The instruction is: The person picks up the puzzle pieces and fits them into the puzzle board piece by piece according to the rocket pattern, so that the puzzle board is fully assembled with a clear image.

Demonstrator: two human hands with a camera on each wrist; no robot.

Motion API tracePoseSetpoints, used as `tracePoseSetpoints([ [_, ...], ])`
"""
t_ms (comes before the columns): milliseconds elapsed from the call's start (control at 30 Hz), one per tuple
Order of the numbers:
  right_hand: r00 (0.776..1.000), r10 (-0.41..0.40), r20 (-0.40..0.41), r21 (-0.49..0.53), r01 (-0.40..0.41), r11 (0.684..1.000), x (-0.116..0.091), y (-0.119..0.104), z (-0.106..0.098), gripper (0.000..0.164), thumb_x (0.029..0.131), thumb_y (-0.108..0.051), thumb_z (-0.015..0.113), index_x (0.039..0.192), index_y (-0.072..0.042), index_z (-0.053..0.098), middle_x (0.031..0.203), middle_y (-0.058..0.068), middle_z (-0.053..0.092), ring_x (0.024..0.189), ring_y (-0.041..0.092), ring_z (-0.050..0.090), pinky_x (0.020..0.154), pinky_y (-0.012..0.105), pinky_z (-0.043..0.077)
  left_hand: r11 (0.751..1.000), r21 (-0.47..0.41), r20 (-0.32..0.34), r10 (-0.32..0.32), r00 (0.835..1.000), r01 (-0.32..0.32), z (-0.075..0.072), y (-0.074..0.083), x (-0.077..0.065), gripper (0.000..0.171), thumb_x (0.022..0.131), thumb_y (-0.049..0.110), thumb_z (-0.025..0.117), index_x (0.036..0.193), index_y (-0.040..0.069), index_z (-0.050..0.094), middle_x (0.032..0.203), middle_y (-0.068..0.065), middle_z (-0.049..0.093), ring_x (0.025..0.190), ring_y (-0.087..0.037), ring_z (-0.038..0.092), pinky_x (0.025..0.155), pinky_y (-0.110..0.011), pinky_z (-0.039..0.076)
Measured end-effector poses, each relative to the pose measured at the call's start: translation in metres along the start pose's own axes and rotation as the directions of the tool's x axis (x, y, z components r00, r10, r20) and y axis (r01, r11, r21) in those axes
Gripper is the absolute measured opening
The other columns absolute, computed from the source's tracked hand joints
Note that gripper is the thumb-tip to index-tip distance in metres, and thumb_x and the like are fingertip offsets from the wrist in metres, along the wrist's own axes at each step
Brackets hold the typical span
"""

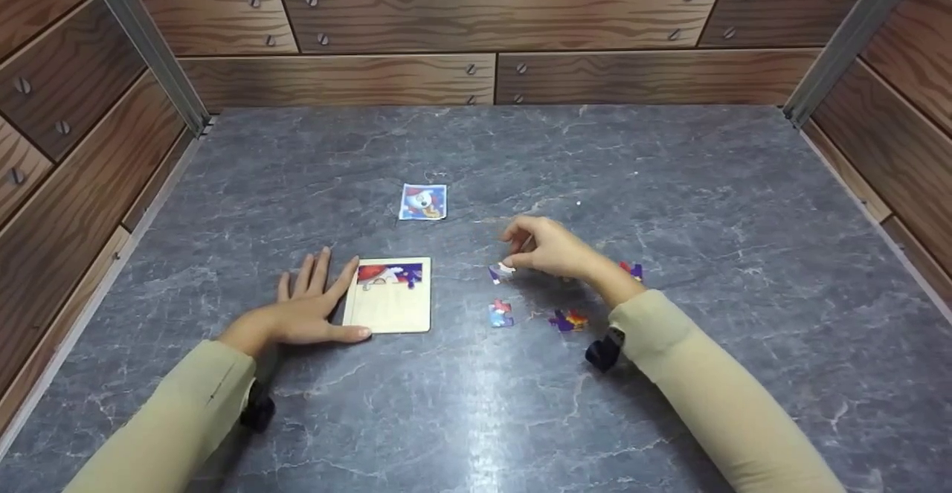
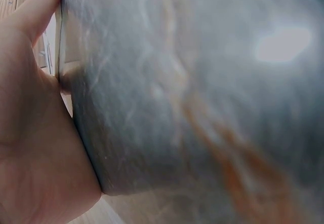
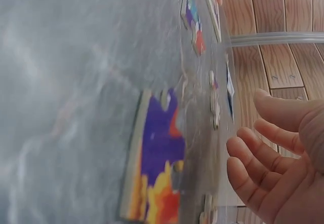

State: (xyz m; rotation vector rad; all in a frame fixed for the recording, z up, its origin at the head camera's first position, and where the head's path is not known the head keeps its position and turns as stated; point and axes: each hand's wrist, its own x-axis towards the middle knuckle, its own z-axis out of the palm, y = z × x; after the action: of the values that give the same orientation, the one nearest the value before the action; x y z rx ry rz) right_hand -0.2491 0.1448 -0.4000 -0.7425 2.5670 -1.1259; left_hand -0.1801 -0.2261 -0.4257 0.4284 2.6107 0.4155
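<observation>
My left hand (image 1: 309, 314) lies with spread fingers at the left side of a cream puzzle board (image 1: 394, 311), index fingertip at its upper left corner and thumb on its lower left edge. Joined red, white and purple pieces (image 1: 398, 274) fill the board's top strip. My right hand (image 1: 547, 247) hovers with loosely bent fingers, its thumb tip close by a white and purple puzzle piece (image 1: 502, 273). In the right wrist view, a gap shows between thumb and fingers, with nothing held, and that piece (image 3: 214, 100) lies on the table.
A red and light blue piece (image 1: 501, 313) lies right of the board. Nearer my right wrist is a purple and orange piece (image 1: 569, 320); a red and purple one (image 1: 634, 270) is partly hidden behind the forearm. A small picture card (image 1: 423, 202) lies beyond the board.
</observation>
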Motion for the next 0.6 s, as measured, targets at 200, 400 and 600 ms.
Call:
tracePoseSetpoints([
  [200,0.998,0.029,0.048,-0.014,-0.028,1.0,-0.001,0.004,0.002,0.046,0.077,-0.009,0.077,0.115,0.003,0.056,0.099,0.013,0.06,0.085,0.023,0.059,0.078,0.036,0.048,1.0,-0.007,-0.005,0.005,1.0,-0.005,0.001,-0.001,0.0,0.111,0.074,0.076,0.051,0.15,0.022,-0.01,0.147,-0.021,-0.029,0.132,-0.04,-0.026,0.096,-0.066,-0.017],
  [400,0.997,0.004,0.076,-0.092,0.003,0.996,0.001,0.006,0.007,0.045,0.074,-0.009,0.079,0.111,0.004,0.057,0.1,0.014,0.058,0.082,0.023,0.057,0.077,0.035,0.048,1.0,0.0,-0.005,0.0,1.0,0.0,0.0,-0.001,-0.001,0.111,0.074,0.076,0.05,0.149,0.022,-0.01,0.147,-0.02,-0.029,0.132,-0.04,-0.026,0.096,-0.066,-0.016],
  [600,0.995,-0.001,0.102,-0.186,0.02,0.982,0.007,0.005,0.01,0.039,0.072,-0.01,0.079,0.104,0.002,0.06,0.097,0.012,0.054,0.087,0.025,0.052,0.081,0.037,0.044,1.0,0.004,-0.012,0.002,1.0,-0.002,0.0,-0.002,-0.001,0.111,0.074,0.076,0.05,0.149,0.022,-0.01,0.147,-0.02,-0.029,0.132,-0.041,-0.026,0.096,-0.066,-0.016],
])
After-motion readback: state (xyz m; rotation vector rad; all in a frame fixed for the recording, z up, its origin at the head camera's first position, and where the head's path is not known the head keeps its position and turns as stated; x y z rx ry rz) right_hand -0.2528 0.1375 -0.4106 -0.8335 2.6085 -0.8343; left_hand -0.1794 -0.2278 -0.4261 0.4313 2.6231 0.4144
